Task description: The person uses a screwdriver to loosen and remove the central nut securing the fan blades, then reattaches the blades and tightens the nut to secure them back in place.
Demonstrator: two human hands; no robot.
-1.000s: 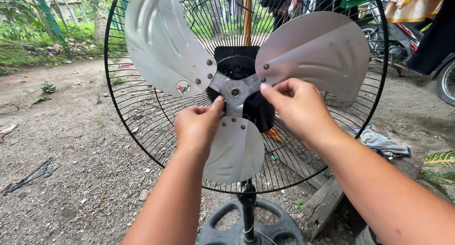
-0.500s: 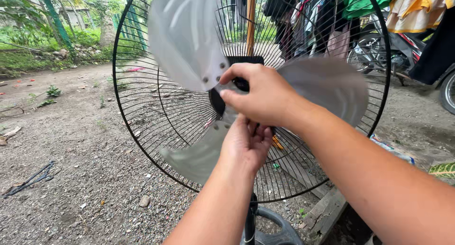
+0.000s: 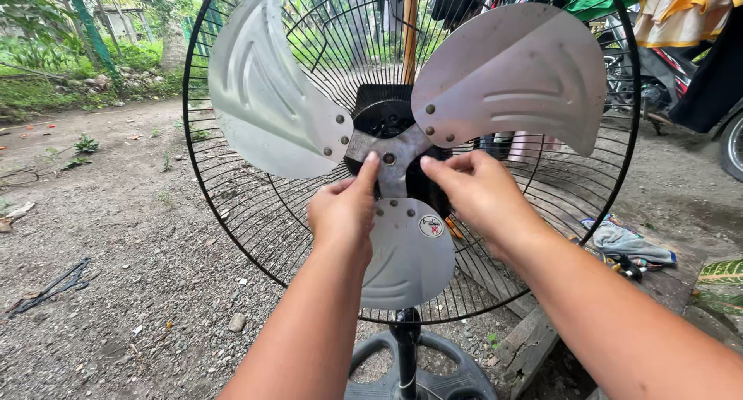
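Metal fan blade (image 3: 402, 168) sits centred in the wire guard (image 3: 232, 214); left hand (image 3: 344, 214), at seven o'clock, and right hand (image 3: 476, 195), at four, pinch its hub. Seating seems underway; pressing it home squarely probably follows.

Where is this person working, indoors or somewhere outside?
Outdoors, most likely a yard beside a home. The stand fan sits on bare gravel ground, green plants grow behind, and clothes hang near a parked motorbike. Both the left hand and right hand touch the fan's hub.

Gravelly dirt ground (image 3: 116, 292) carries the fan's round black base (image 3: 422, 373), a crumpled cloth (image 3: 627, 241) and a dark cable (image 3: 46, 288).
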